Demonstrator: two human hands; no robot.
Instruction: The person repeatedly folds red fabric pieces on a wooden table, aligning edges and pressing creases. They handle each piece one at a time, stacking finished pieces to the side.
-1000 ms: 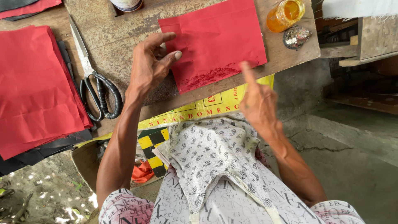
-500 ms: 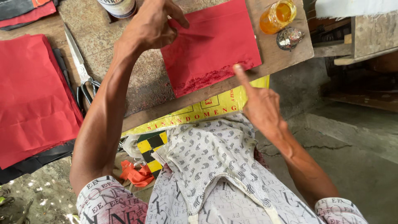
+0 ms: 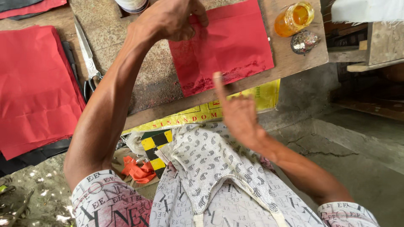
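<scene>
Worn wooden bench (image 3: 147,88) — cluttered work surface
On it: red paper sheet (image 3: 229,46), scissors (image 3: 87,59), amber glass jar (image 3: 294,17), red paper stack (image 3: 35,88) — left side.

Two hands are being shown — the left hand (image 3: 174,19) and the right hand (image 3: 237,113). One red sheet (image 3: 229,46) is being seen on the one wooden board (image 3: 147,84), and one stack of red sheets (image 3: 35,88) is being counted beside it. One pair of scissors (image 3: 87,56), one jar of orange liquid (image 3: 293,17) and one crumpled foil lump (image 3: 304,41) are being counted — one each.
</scene>
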